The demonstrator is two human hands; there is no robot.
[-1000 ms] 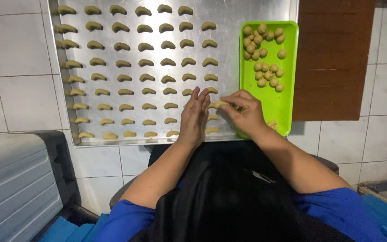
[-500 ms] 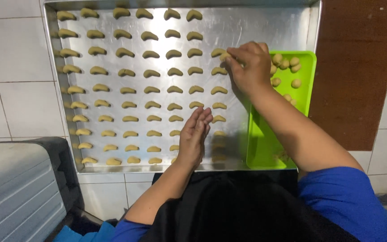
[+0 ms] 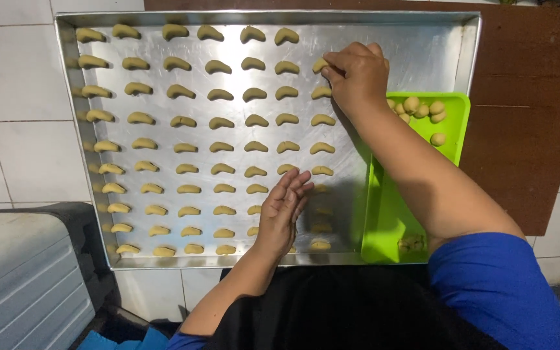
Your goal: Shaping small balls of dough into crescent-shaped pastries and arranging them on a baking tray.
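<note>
One metal tray (image 3: pixel 409 52), one green tray (image 3: pixel 384 220). Right hand (image 3: pixel 358 74) fingers pinch one crescent (image 3: pixel 320 65), now nearer the far edge; left hand (image 3: pixel 283 210) lies flat, fingers released.

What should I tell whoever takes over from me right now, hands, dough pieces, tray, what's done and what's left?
Right hand: pinching a crescent dough piece at the top of the seventh column on the metal baking tray.
Left hand: flat and open, resting on the tray near its lower middle, holding nothing.
Done: six full columns of crescents, with the seventh nearly filled.
Left: the tray's bare right strip; several dough balls wait in the green tray overlapping the baking tray's right edge.
</note>
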